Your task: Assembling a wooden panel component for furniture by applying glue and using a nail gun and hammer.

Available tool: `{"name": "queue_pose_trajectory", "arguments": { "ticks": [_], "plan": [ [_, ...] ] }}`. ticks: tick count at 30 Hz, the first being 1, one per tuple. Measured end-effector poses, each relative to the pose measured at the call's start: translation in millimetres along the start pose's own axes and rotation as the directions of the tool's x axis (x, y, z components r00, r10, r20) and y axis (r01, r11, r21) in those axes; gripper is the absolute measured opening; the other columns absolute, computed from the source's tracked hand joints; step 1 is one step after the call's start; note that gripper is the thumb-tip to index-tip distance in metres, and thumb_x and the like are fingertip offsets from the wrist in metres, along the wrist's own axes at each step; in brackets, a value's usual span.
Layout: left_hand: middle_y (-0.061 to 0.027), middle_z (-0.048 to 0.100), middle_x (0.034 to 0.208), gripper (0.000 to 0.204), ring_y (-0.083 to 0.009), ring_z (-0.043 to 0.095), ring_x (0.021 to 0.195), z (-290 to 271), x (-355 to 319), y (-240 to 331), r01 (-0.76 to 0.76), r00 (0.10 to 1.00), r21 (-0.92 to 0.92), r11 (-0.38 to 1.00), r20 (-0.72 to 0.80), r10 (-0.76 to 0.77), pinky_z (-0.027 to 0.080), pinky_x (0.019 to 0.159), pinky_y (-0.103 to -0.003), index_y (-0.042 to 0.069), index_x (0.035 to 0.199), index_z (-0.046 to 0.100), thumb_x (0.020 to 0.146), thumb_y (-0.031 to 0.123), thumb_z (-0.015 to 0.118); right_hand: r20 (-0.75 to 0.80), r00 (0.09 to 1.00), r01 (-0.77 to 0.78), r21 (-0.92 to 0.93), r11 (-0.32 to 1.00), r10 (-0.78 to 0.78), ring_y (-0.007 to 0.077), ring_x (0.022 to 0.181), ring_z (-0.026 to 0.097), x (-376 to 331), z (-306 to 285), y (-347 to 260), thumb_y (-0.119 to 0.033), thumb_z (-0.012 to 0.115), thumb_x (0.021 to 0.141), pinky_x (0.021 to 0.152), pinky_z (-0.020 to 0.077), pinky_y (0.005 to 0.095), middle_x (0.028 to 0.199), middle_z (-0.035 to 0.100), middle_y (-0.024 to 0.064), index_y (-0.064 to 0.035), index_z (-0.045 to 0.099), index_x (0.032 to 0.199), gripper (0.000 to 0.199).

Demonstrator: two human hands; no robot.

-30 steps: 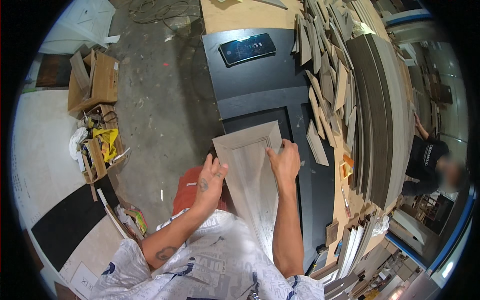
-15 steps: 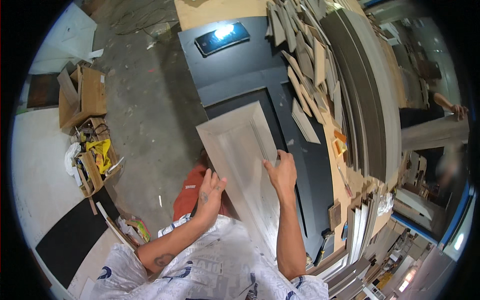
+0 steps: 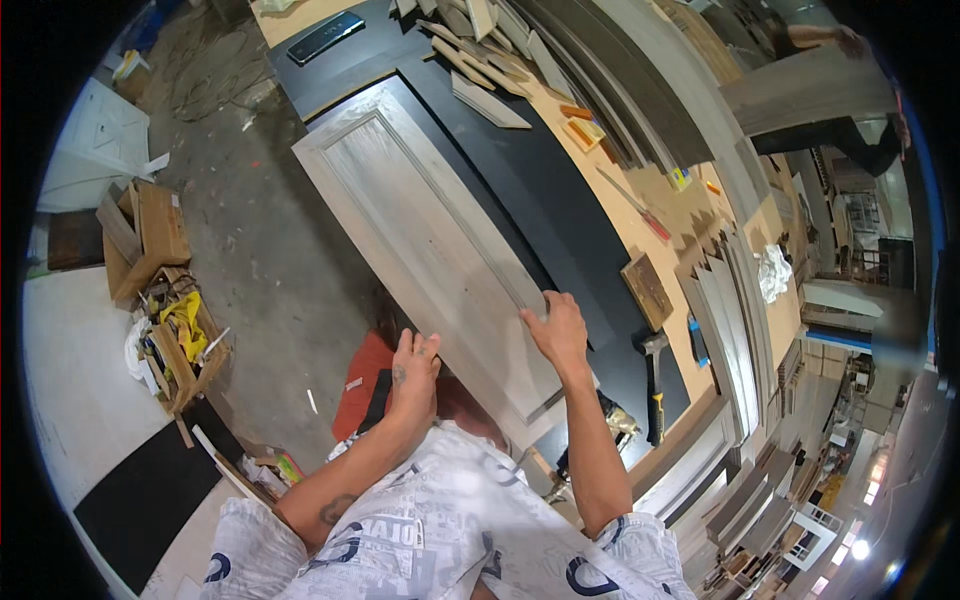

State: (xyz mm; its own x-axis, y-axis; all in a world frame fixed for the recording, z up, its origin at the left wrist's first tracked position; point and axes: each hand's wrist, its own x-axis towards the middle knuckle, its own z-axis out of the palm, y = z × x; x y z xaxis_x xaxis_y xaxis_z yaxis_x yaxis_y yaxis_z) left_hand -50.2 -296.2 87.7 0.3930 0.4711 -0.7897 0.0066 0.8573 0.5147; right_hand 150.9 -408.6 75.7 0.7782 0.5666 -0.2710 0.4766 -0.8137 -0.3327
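A long grey wooden cabinet door with a raised frame and recessed centre lies at a slant before me, its far end up and to the left. My left hand grips its left edge near the close end, the fingers partly on its face. Across from it, my right hand holds the right edge, thumb on top and fingers over the side. Beneath the cabinet door is a dark grey panel, which it partly hides; how far the two touch I cannot tell.
A phone lies on the dark panel's far end. Wood offcuts, a red-handled tool, a wood block and a hammer lie on the right. Stacked strips stand beyond. Cardboard boxes sit at left.
The cabinet door has moved away from my body and now shows its full length, with both hands still on its edges. My view has shifted to the right.
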Motion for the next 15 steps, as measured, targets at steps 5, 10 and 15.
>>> {"name": "queue_pose_trajectory", "arguments": {
  "ticks": [5, 10, 15],
  "plan": [
    [0.0069, 0.035, 0.068, 0.027, -0.0043, 0.040, 0.071, 6, -30, -41, 0.078, 0.997, 0.021, 0.997, -0.021, -0.078, 0.035, 0.098, -0.039, 0.011, 0.108, 0.042, 0.092, 0.021, 0.061, 0.005, 1.000, -0.015, 0.007, 1.000, 0.015, 0.0345, 0.101, 0.062, -35, -4, 54, -0.036, 0.074, 0.080, 0.086, 0.0497, 0.0433, 0.106, 0.063, 0.0160, -0.0031, 0.065, 0.114, 0.049],
    [0.0075, 0.041, 0.071, 0.018, -0.0066, 0.041, 0.069, 8, -53, -71, 0.144, 0.990, -0.043, 0.989, 0.005, -0.144, 0.038, 0.087, -0.036, 0.016, 0.092, 0.042, 0.093, 0.019, 0.059, 0.076, 0.995, -0.072, 0.029, 0.997, 0.070, 0.0359, 0.110, 0.059, -61, -11, 79, -0.034, 0.072, 0.081, 0.092, 0.0481, 0.0459, 0.114, 0.061, 0.0165, -0.0040, 0.064, 0.116, 0.047],
    [0.0076, 0.043, 0.070, 0.028, -0.0084, 0.050, 0.082, -2, -60, -99, 0.296, 0.931, 0.036, 0.954, 0.212, -0.297, 0.038, 0.086, -0.034, 0.019, 0.072, 0.041, 0.096, 0.025, 0.055, 0.073, 0.994, -0.081, 0.034, 0.996, 0.079, 0.0349, 0.107, 0.061, -78, -17, 102, -0.032, 0.075, 0.079, 0.090, 0.0492, 0.0441, 0.113, 0.063, 0.0154, -0.0047, 0.064, 0.115, 0.046]
  ]
}}
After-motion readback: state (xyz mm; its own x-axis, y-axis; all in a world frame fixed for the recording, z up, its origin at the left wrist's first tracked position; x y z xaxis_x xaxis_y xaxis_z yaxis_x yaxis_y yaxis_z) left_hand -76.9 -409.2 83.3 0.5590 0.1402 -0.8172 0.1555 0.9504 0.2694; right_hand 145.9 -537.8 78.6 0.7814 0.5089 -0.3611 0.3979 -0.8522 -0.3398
